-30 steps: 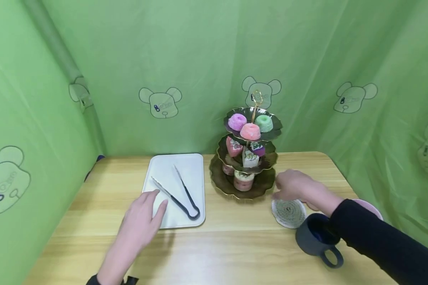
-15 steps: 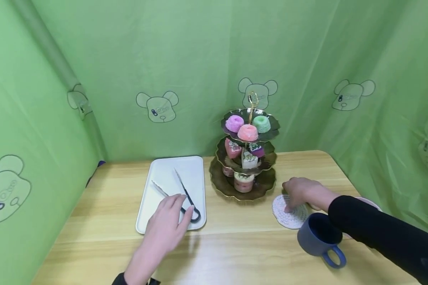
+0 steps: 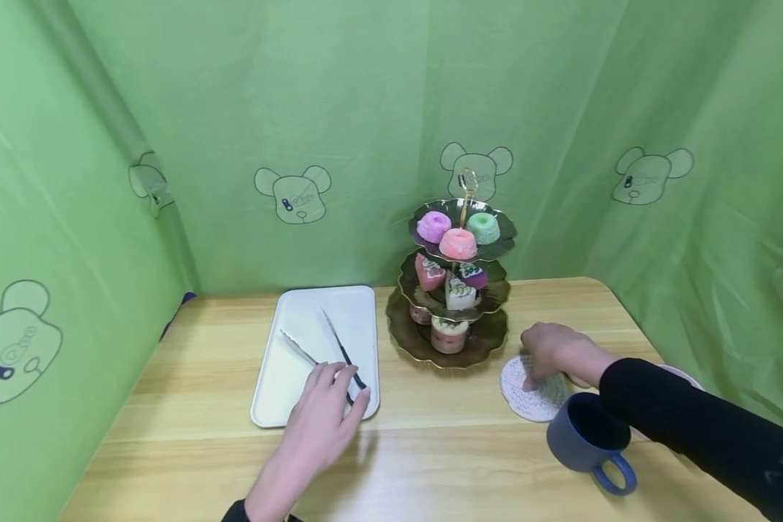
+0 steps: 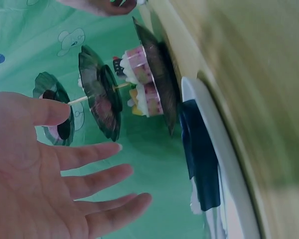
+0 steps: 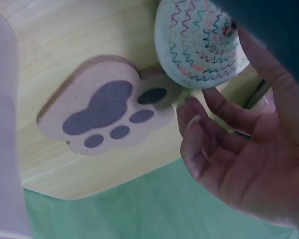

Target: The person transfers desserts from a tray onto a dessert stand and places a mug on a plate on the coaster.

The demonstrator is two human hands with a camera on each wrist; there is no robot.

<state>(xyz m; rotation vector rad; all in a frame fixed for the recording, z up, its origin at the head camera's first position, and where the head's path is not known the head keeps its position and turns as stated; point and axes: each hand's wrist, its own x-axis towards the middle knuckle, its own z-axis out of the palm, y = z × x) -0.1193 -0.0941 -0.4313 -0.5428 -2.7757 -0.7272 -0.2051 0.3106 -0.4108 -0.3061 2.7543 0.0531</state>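
My left hand (image 3: 322,424) hovers over the tongs (image 3: 338,339), palm down, fingers relaxed and spread. In the left wrist view the hand is apart from the tongs' black handle (image 4: 202,157). The tongs lie spread on a white tray (image 3: 270,395), their bend partly hidden by my fingers. At the right, my right hand (image 3: 551,351) pinches a round coaster (image 3: 525,399) with thumb and fingers at its far side. Coloured zigzag stitching on that coaster (image 5: 194,45) shows in the right wrist view. A blue-grey mug (image 3: 574,442) stands just in front.
A three-tier stand (image 3: 407,341) with small cakes stands at the back, between my hands. A paw-shaped coaster (image 5: 89,102) lies on the table (image 3: 444,464) beneath my right hand. A pink rim (image 3: 681,375) shows behind my right sleeve. Green curtains surround the table.
My left hand has moved right from the tray's left edge to over the tongs' handle. My right hand has come from beside the stand onto the coaster, which now looks white and speckled, not grey.
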